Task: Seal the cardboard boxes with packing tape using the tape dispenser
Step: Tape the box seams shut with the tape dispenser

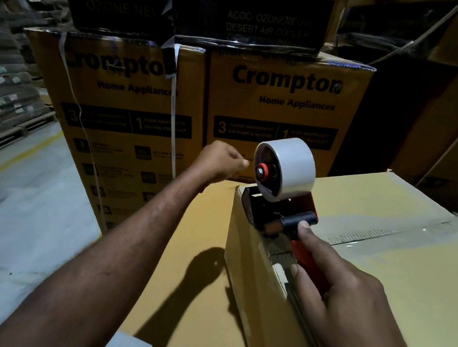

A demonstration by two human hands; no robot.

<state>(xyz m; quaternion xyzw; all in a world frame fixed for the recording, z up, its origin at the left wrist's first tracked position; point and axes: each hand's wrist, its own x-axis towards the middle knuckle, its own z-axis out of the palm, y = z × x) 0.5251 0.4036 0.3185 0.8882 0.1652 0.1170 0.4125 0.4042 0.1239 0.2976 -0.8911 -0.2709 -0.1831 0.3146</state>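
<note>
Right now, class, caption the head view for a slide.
Right hand grips a red tape dispenser on a cardboard box; left hand curled beside the tape roll.

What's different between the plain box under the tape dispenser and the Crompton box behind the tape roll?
The plain box has bare, unprinted faces; the Crompton box carries black lettering and warranty panels. The plain box bears the tape dispenser at its edge; the Crompton box has a dark printed box stacked on it. Both are brown cardboard.
</note>
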